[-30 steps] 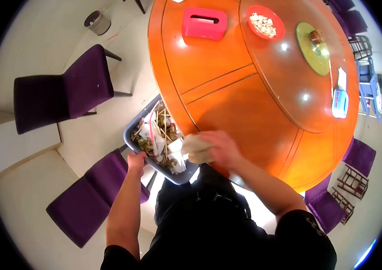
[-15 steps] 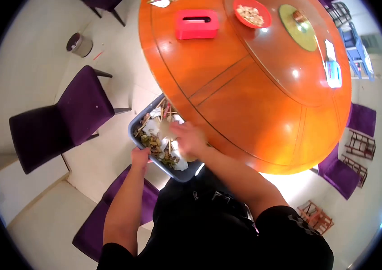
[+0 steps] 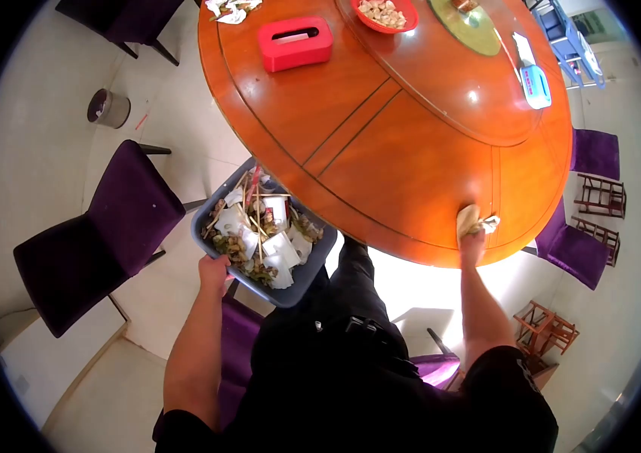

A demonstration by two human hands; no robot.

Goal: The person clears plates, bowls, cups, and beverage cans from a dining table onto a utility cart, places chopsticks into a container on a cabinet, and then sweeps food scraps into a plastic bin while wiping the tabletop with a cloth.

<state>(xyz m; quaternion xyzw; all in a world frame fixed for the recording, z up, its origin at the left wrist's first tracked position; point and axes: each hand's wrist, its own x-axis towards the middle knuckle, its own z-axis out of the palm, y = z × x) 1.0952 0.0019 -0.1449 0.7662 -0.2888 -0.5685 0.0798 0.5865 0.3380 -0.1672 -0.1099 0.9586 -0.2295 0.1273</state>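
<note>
My left hand (image 3: 215, 270) is closed on the near left rim of a grey plastic tub (image 3: 307, 283), held beside the table edge. Inside it lie food scraps (image 3: 239, 255), crumpled white tissues (image 3: 281, 249) and several wooden chopsticks (image 3: 260, 226). Out to the right, my right hand (image 3: 473, 240) presses a pale yellowish cloth (image 3: 469, 219) onto the near right part of the round wooden table (image 3: 381, 181). A crumpled whitish bit (image 3: 489, 224) shows at the cloth's right side; whether it is part of the cloth I cannot tell.
On the table are a red tissue box (image 3: 295, 45), a red bowl of food pieces (image 3: 385, 13), a blue-and-white container (image 3: 536, 87) and used tissues (image 3: 231, 9). Purple chairs (image 3: 135, 189) stand around, with a waste bin (image 3: 109, 109) by the left wall.
My right hand has moved from above the tub to the right side of the tabletop, with the cloth now under it. The left hand keeps its hold on the tub, which sits slightly further left.
</note>
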